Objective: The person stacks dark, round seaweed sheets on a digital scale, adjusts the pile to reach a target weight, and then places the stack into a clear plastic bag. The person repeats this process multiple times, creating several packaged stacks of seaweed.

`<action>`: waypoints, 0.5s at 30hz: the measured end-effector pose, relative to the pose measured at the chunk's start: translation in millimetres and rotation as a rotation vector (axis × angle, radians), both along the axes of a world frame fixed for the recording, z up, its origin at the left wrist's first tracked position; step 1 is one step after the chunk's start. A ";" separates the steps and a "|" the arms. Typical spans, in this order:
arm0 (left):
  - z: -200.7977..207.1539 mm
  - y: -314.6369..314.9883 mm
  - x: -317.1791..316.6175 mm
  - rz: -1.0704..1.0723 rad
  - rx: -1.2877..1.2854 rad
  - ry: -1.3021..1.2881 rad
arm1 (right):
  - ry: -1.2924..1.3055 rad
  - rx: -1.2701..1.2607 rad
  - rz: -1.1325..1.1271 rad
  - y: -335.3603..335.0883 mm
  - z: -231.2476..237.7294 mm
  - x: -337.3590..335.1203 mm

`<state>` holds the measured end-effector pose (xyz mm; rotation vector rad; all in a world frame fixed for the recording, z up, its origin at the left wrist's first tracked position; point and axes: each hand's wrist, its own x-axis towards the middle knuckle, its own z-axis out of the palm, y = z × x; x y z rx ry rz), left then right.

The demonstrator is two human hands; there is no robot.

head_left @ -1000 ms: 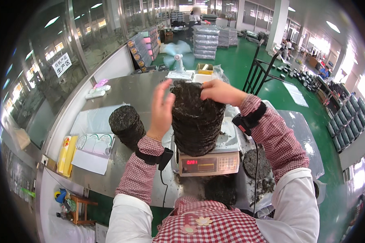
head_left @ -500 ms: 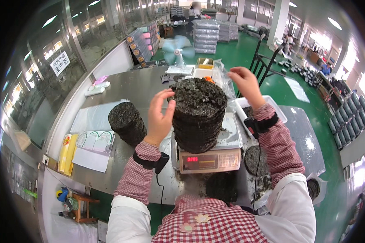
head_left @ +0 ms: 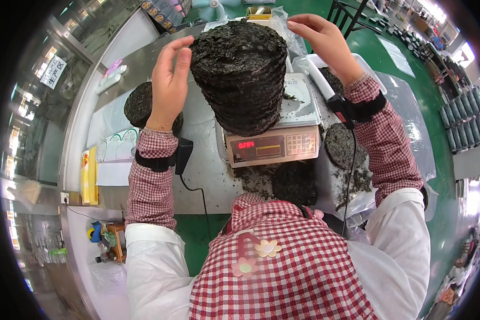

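A tall stack of round, dark dried seaweed sheets (head_left: 242, 80) stands on a digital scale (head_left: 272, 144) with a lit red display. My left hand (head_left: 170, 80) is raised at the stack's upper left side, fingers stretched out and thumb apart. Its fingertips meet the rim of the stack in the picture; whether they touch it I cannot tell. To the right of the stack, with a gap between, my right hand (head_left: 328, 45) hangs in the air, fingers extended and nothing in them. A smaller seaweed stack (head_left: 138, 104) lies partly behind my left hand.
Right of the scale stands a white tray (head_left: 369, 72) with dark seaweed inside. Single round seaweed sheets (head_left: 345, 145) and crumbs lie near the table's front edge. Yellow packages (head_left: 89, 176) are at the left, a fan (head_left: 214, 9) at the back. Cables hang from both wrist straps.
My view has tilted downward, so the scale and stack sit higher in it. The right hand has drawn slightly away from the stack. The left hand stays beside the stack's upper rim.
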<state>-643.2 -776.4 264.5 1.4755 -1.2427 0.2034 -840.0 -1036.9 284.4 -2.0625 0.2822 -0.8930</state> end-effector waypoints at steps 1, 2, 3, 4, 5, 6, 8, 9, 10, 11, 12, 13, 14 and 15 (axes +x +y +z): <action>2.0 -3.7 -0.7 -0.014 0.012 -0.016 | -0.007 -0.034 0.018 7.7 3.7 7.5; 4.1 -7.6 0.6 -0.029 0.015 -0.041 | -0.014 -0.074 0.036 12.9 7.5 13.1; 5.7 -11.3 1.6 -0.045 0.019 -0.066 | -0.074 -0.085 0.129 9.8 6.3 20.7; 5.9 -15.2 4.2 -0.062 0.020 -0.099 | -0.052 -0.223 0.050 13.7 5.3 25.2; 5.6 -17.4 6.7 -0.075 0.019 -0.131 | -0.030 -0.363 -0.027 19.0 5.9 31.5; 4.8 -17.5 7.4 -0.058 0.043 -0.152 | -0.009 -0.502 -0.104 24.1 7.6 35.3; 1.2 -22.5 8.5 -0.031 0.079 -0.193 | 0.111 -0.575 -0.102 36.0 11.4 28.7; 1.1 -23.4 7.0 -0.026 0.097 -0.221 | 0.089 -0.636 -0.135 38.6 8.7 27.1; -5.1 -22.1 5.4 -0.021 0.113 -0.244 | 0.066 -0.697 -0.168 40.7 -0.5 25.9; -11.7 -23.0 2.8 -0.015 0.141 -0.264 | 0.075 -0.688 -0.183 40.5 -5.0 24.4; -14.8 -22.0 -0.5 -0.005 0.170 -0.285 | 0.081 -0.679 -0.196 43.1 -2.5 21.7; -15.7 -19.5 -3.2 0.015 0.173 -0.309 | 0.106 -0.562 -0.210 51.5 5.5 18.6; -13.9 -16.0 -6.6 0.036 0.177 -0.330 | 0.133 -0.442 -0.220 59.0 13.1 15.7; -13.3 -13.7 -10.1 0.025 0.223 -0.295 | 0.114 -0.411 -0.270 59.0 12.0 14.8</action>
